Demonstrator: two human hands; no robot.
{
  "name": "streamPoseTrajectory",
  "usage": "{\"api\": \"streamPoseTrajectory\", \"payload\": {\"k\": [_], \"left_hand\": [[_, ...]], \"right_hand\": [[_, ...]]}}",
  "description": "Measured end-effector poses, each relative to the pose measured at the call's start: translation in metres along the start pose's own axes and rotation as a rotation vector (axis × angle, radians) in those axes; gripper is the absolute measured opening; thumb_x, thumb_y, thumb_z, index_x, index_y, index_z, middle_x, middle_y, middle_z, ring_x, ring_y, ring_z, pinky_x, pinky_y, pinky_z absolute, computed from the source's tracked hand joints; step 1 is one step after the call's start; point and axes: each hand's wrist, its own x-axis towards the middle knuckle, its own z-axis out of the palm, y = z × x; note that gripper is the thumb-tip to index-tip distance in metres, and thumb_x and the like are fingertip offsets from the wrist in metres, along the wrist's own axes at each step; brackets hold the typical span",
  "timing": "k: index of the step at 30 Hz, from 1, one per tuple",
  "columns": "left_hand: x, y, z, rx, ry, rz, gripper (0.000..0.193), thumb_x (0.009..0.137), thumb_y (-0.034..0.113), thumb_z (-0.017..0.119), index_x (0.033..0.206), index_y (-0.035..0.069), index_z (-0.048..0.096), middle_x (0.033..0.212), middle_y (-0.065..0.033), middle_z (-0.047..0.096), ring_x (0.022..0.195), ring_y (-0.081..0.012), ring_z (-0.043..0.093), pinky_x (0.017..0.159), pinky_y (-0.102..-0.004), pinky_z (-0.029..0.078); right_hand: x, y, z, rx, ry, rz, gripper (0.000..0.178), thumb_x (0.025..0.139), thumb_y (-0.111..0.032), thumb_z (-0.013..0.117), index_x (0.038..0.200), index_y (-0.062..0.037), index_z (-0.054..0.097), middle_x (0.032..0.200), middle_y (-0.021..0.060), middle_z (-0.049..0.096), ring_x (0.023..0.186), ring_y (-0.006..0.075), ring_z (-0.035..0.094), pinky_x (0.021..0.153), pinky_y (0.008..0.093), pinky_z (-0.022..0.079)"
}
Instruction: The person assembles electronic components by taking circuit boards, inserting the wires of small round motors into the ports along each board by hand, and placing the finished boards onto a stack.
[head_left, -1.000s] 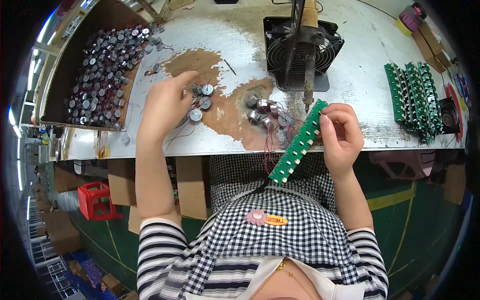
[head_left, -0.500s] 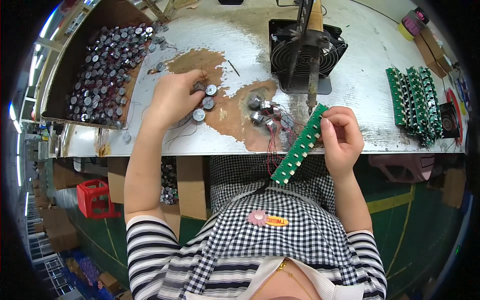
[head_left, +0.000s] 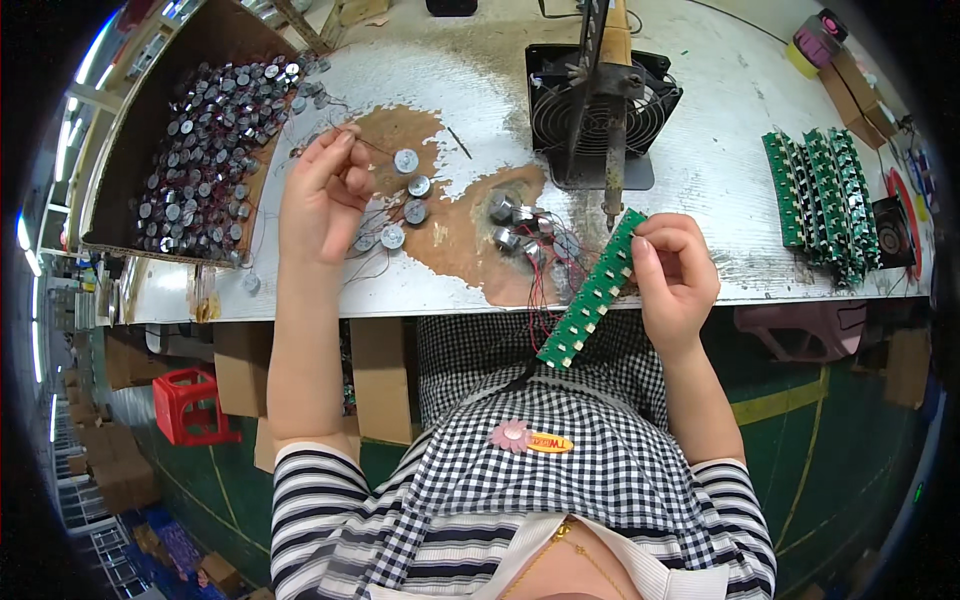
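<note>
My right hand (head_left: 680, 285) pinches the upper end of a long green circuit board strip (head_left: 592, 295), which slants down over the table's front edge. Small white parts run along the strip, and red wires lead from it to a cluster of small round metal motors (head_left: 507, 240). Above the strip's upper end, the tip of a soldering iron (head_left: 614, 170) points down, touching or very close. My left hand (head_left: 328, 190) is raised, thumb and fingertips pinched on a thin wire that seems to run to a small motor (head_left: 405, 161). More loose motors (head_left: 415, 211) lie beside it.
A cardboard box (head_left: 110, 200) full of wired motors stands at the left. Behind the iron is a black fan (head_left: 655, 110). Stacked green boards (head_left: 820, 205) lie at the right, near a red-rimmed round thing (head_left: 905, 220). A red stool (head_left: 190, 405) stands on the floor.
My left hand has drawn back from the loose motors, its fingers turned up with a wire in them. One motor now lies apart above the others. My right hand keeps its hold on the strip.
</note>
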Motion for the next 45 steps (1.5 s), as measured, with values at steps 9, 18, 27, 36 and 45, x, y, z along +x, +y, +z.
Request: {"api": "streamPoseTrajectory", "payload": {"k": [9,18,27,36,45], "left_hand": [[-0.047,-0.033,0.063,0.158,0.023,0.236,0.013,0.093,0.01,0.056,0.098,-0.002,0.059,0.089,-0.0043,0.064,0.071,-0.0084,0.055,0.066,-0.0201,0.044],[-0.071,-0.066,0.095,0.447,-0.269,-0.227,0.012,0.087,0.01,0.064,0.087,-0.003,0.065,0.08,-0.0018,0.063,0.064,-0.0056,0.056,0.052,-0.0189,0.043],[-0.066,-0.079,0.121,0.581,-0.315,0.01,0.01,0.082,0.006,0.062,0.078,-0.004,0.061,0.079,-0.0018,0.06,0.06,-0.0043,0.052,0.052,-0.0193,0.041],[-0.061,-0.08,0.127,0.53,-0.285,-0.088,0.009,0.079,0.004,0.059,0.075,-0.004,0.06,0.071,-0.0007,0.06,0.058,-0.0034,0.051,0.049,-0.0196,0.039],[-0.053,-0.081,0.128,0.469,-0.273,-0.055,0.008,0.077,0.002,0.059,0.073,-0.004,0.06,0.075,-0.002,0.062,0.062,-0.0028,0.051,0.054,-0.0183,0.04]], "right_hand": [[-0.002,-0.005,-0.002,0.121,-0.025,-0.008,0.006,0.084,0.005,0.058,0.086,0.004,0.053,0.1,0.0146,0.058,0.068,0.0091,0.056,0.059,0.0195,0.048],[0.0,-0.011,0.006,-0.025,-0.076,-0.065,0.009,0.079,0.006,0.063,0.082,0.0033,0.055,0.098,0.0151,0.059,0.06,0.0091,0.058,0.052,0.0205,0.047],[-0.004,-0.013,0.003,0.102,-0.043,-0.073,0.013,0.076,0.005,0.065,0.083,0.0029,0.055,0.098,0.0169,0.06,0.06,0.0107,0.058,0.049,0.0201,0.046],[0.006,-0.018,0.003,-0.071,-0.049,-0.083,0.01,0.074,0.006,0.066,0.08,0.0022,0.059,0.095,0.0143,0.058,0.058,0.0115,0.057,0.046,0.021,0.046],[0.017,-0.015,0.003,-0.096,-0.054,-0.156,0.009,0.072,0.007,0.065,0.078,0.003,0.059,0.095,0.0144,0.058,0.051,0.0099,0.055,0.045,0.0201,0.044]]}}
